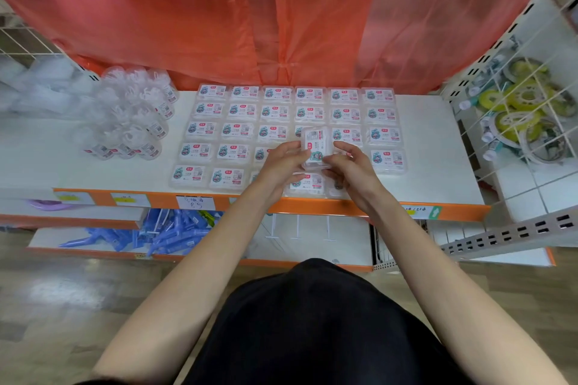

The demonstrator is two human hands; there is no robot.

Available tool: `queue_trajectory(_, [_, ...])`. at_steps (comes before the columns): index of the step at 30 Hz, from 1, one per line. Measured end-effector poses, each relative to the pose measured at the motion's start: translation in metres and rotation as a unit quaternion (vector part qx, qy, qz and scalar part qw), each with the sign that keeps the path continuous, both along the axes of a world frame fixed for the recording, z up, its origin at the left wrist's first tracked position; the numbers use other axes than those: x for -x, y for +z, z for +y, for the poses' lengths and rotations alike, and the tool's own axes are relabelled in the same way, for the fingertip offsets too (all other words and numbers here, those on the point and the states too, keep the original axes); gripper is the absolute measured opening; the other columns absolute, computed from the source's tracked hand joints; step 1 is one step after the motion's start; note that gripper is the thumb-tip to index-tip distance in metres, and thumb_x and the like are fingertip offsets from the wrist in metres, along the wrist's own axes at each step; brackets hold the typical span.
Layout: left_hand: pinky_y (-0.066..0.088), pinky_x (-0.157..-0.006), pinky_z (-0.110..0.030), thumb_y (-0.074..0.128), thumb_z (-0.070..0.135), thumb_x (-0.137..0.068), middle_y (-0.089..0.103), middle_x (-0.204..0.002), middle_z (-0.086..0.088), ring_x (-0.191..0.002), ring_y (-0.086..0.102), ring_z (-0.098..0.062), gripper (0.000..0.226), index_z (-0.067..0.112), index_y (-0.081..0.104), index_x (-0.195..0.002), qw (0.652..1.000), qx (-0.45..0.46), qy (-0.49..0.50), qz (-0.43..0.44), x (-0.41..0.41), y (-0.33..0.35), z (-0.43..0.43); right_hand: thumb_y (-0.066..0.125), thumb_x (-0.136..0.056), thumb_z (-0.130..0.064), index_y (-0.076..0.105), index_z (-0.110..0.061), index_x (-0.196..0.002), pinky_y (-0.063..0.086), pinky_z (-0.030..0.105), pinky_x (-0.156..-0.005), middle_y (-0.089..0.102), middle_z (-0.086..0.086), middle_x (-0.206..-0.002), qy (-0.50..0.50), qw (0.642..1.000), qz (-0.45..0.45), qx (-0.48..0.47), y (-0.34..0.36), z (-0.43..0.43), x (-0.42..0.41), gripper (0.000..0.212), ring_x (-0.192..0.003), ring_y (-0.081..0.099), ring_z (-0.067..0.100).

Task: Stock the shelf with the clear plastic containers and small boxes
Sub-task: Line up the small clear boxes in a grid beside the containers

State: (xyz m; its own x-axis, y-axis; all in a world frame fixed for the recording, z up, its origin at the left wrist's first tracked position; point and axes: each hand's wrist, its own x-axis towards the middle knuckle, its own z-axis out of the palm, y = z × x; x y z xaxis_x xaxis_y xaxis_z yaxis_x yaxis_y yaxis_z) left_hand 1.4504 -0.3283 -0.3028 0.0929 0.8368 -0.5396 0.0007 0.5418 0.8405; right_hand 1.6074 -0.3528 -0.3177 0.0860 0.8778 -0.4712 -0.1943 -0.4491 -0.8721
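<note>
1. At the centre of the frame I see my left grip (283,162) and right grip (350,166) holding one small box (316,145) between them, fingers curled on its left and right edges.
2. That box is turned lengthwise and tilted, held over the rows of labelled boxes (240,131) that lie flat in a grid on the white shelf (438,147).
3. Left of the grid, clear plastic containers (134,116) sit clustered on the same shelf.
4. An orange plastic sheet (187,9) hangs across the top of the frame.
5. Lower left, blue items (169,234) lie on a lower shelf; at the right edge, a wire basket (519,103) holds yellow-green rolls.
</note>
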Motion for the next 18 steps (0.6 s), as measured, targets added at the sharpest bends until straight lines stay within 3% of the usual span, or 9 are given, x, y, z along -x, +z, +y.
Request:
queue_trajectory(3, [0.054,-0.083,-0.027,0.064,0.015,-0.093,0.060,-0.131,-0.002,-0.111,0.062,-0.018,0.043,0.018,0.054,-0.135,1.000,-0.017,-0.006,0.004,0.000,0.001,0.002,0.075,-0.085,-0.012,0.044,-0.015,-0.136,0.054,0.034,-0.072,0.063,0.010,-0.096,0.022,0.996,-0.074,-0.038,-0.001,-0.004,-0.003,0.060,-0.081,0.065,0.017])
queue_trajectory(6, [0.053,-0.072,-0.018,0.060,0.015,-0.096,0.058,-0.135,-0.005,-0.109,0.060,-0.015,0.041,0.018,0.054,-0.136,0.999,-0.033,-0.020,0.012,0.001,0.007,0.006,0.084,-0.077,-0.017,0.043,-0.014,-0.137,0.054,0.019,-0.077,0.057,0.006,-0.119,0.065,0.968,-0.202,-0.138,-0.005,-0.006,-0.011,0.073,-0.104,0.059,0.015])
queue_trajectory(9, [0.049,-0.073,-0.019,0.056,0.017,-0.099,0.056,-0.136,-0.007,-0.097,0.058,-0.012,0.039,0.017,0.053,-0.138,0.997,-0.054,-0.052,0.034,0.004,0.010,0.011,0.090,-0.068,-0.024,0.043,-0.019,-0.139,0.038,0.030,-0.108,0.036,0.001,-0.146,0.111,0.905,-0.325,-0.249,-0.010,-0.006,-0.024,0.085,-0.135,0.038,0.017])
queue_trajectory(11, [0.045,-0.073,-0.020,0.054,0.018,-0.099,0.059,-0.131,-0.003,-0.088,0.054,-0.008,0.037,0.017,0.055,-0.136,0.993,-0.059,-0.088,0.049,0.007,0.012,0.014,0.090,-0.066,-0.027,0.044,-0.020,-0.138,0.025,0.029,-0.115,0.027,0.002,-0.156,0.119,0.876,-0.370,-0.287,-0.009,-0.003,-0.031,0.086,-0.145,0.025,0.018])
queue_trajectory(16, [0.045,-0.083,-0.026,0.051,0.020,-0.101,0.067,-0.105,0.002,-0.089,0.058,-0.013,0.032,0.022,0.061,-0.131,0.982,-0.049,-0.166,0.070,0.008,0.013,0.020,0.089,-0.067,-0.031,0.060,-0.022,-0.120,0.027,0.038,-0.114,0.040,0.000,-0.153,0.156,0.830,-0.420,-0.333,0.000,0.000,-0.038,0.062,-0.140,0.036,0.021])
queue_trajectory(18, [0.046,-0.084,-0.026,0.052,0.022,-0.101,0.066,-0.113,0.001,-0.094,0.059,-0.015,0.030,0.024,0.062,-0.129,0.977,-0.060,-0.188,0.075,0.007,0.013,0.019,0.089,-0.066,-0.032,0.063,-0.021,-0.116,0.032,0.042,-0.112,0.050,-0.002,-0.146,0.169,0.827,-0.424,-0.329,0.001,-0.001,-0.037,0.057,-0.134,0.043,0.020])
